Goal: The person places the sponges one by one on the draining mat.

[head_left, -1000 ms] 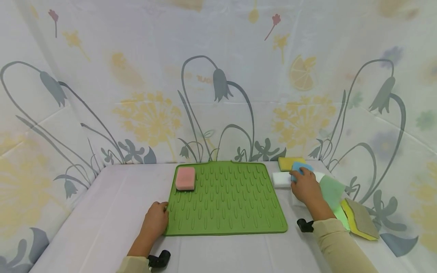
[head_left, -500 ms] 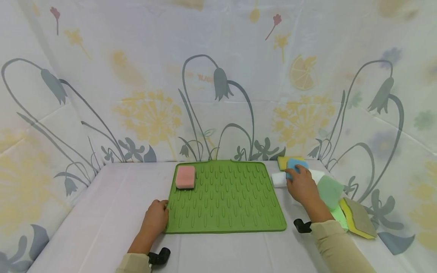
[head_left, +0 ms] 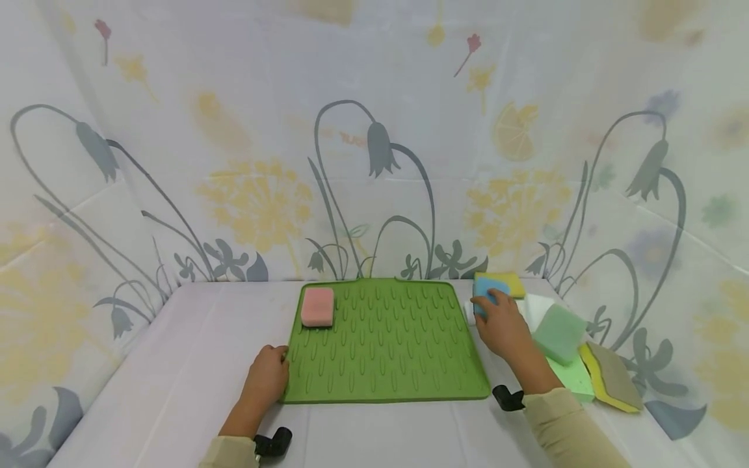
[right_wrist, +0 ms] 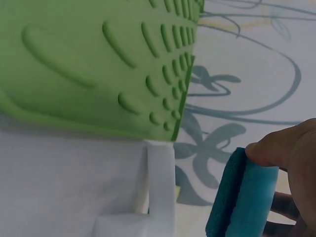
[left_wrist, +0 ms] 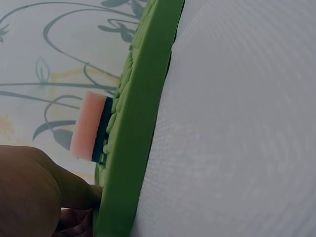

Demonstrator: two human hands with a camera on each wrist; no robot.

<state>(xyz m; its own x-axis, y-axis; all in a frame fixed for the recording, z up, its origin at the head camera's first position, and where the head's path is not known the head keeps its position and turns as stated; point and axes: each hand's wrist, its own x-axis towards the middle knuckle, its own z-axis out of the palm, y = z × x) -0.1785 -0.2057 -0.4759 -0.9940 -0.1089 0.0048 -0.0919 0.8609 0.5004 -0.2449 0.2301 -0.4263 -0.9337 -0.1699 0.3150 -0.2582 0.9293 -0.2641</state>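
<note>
My right hand pinches a blue sponge between thumb and fingers. A darker scouring layer shows along one face of it in the right wrist view. The sponge is held up near the mat's back right corner, over a white sponge. My left hand is at the left edge of the green ribbed drying mat. It grips that rim, thumb on the edge and other fingers curled beside it. On the mat's back left corner lies a pink sponge, its dark scouring side down.
Right of the mat lie a yellow sponge, a pale green sponge, a brighter green sponge and a yellow sponge with a grey-beige scouring side. A flower-printed curtain rises behind the white tabletop.
My right hand has carried the blue sponge left toward the mat, uncovering more of the yellow, white and pale green sponges. The left hand stays at the mat's edge.
</note>
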